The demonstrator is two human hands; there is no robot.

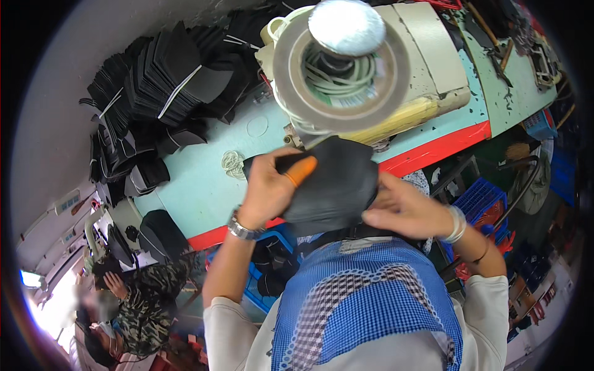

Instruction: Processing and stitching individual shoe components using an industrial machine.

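Observation:
In front of my waist is a stack of black cut sheet pieces [334,182], layered and slightly blurred. My left hand [267,191] is closed on its left side; an orange finger cot [301,171] covers the thumb, which presses on top. With curled fingers, my right hand [405,207] grips the stack's right edge, the fingertips partly hidden. The stack is held at the near edge of a pale green table [198,179]. Just beyond it rises a cream machine [427,49], with a large roll of clear tape [284,74] above the stack.
Bundles of black pieces [167,74] tied with white bands fill the table's far left. A small coil of white cord [232,164] lies left of my hands. Blue crates [479,207] stand at right and below the table. A co-worker in camouflage [145,309] is at lower left.

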